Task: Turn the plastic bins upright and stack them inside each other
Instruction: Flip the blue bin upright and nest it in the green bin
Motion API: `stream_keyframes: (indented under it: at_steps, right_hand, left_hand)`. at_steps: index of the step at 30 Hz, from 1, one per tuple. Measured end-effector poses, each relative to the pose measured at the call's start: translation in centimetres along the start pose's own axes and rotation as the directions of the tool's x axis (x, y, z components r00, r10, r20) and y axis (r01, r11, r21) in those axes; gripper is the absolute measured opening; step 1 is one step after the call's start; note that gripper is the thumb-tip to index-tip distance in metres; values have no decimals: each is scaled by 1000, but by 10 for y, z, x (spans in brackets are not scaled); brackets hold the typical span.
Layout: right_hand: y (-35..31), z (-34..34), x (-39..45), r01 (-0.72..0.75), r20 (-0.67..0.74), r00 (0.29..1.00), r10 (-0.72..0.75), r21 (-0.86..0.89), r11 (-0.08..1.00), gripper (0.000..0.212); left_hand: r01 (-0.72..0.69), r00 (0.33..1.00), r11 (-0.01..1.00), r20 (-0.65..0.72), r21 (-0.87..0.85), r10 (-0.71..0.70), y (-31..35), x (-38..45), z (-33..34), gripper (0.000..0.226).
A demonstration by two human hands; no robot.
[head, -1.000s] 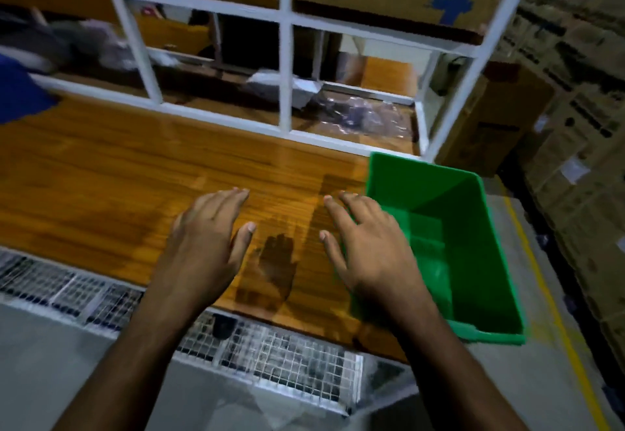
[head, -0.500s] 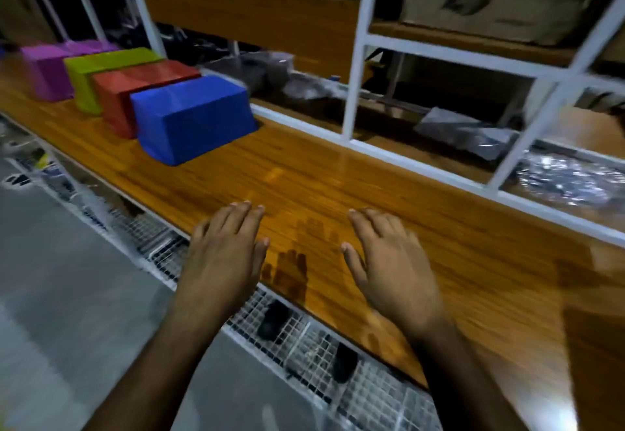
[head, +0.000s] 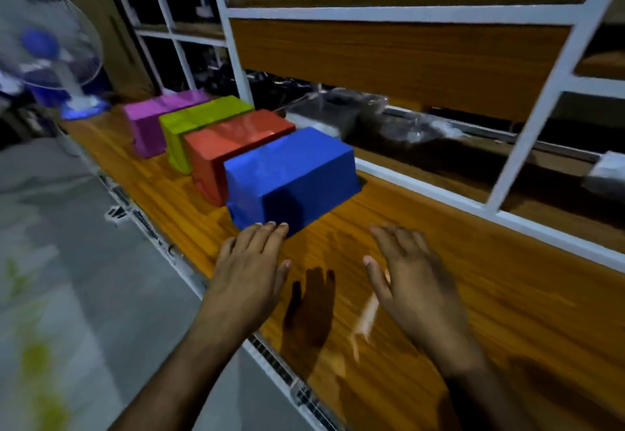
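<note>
Blue bin point(head: 291, 177) upside down on wooden bench point(head: 473, 278), nearer than half a second ago. Left hand point(head: 250, 271) flat, fingers straight, tips now at bin's near lower corner; contact unclear. Right hand point(head: 409, 278) open, holding nothing, over bench beside bin. Red bin point(head: 233, 146), yellow-green bin point(head: 199, 122), purple bin point(head: 159, 116) inverted in row behind. Fan point(head: 47, 41) now visible at far end.
</note>
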State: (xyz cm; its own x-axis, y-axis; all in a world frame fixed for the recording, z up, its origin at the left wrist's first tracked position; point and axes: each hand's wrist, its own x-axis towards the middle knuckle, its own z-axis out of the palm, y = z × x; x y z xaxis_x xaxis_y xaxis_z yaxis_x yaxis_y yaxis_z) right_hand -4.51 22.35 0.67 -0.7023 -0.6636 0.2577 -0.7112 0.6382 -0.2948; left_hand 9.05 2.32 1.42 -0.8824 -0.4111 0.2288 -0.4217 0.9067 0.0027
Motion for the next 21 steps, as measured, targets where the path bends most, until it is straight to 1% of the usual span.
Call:
stream_keyframes:
  at_steps: [2,5,9,11,14,16,17,19,21]
  right_hand:
    - [-6,7,33,-11,-34,999,12,27,1000,51]
    - [-17,22,74,-46,-47,998,48,48,998,51]
    - [-34,50,117,-34,-9,999,35,71,997,52]
    - [-51,74,142,-74,-19,997,76,105,992,52]
    - [-80,106,175,-192,-24,979,202,216,957,56]
    - [-96,127,195,-306,-47,943,330,277,911,61]
    - [-104,134,202,-359,-70,916,396,299,884,61]
    - [-112,146,212,-428,-128,857,499,363,828,52]
    - [-115,152,222,-469,-156,816,556,384,795,38]
  left_hand:
    - [-20,1000,999,-2,43,20,-26,39,1,57]
    - [-17,1000,998,-16,59,18,-57,94,5,58]
    - [-49,999,998,2,40,49,-92,162,31,61]
    - [-95,995,995,18,18,94,-116,200,54,62]
    - [-160,985,984,56,-77,165,-141,250,82,65]
    - [-197,977,970,58,-145,207,-153,269,90,65]
    - [-189,977,967,69,-172,204,-157,275,91,64]
    - [-156,979,967,97,-203,178,-163,285,92,62]
    - [-150,977,967,121,-207,177,-167,294,95,58]
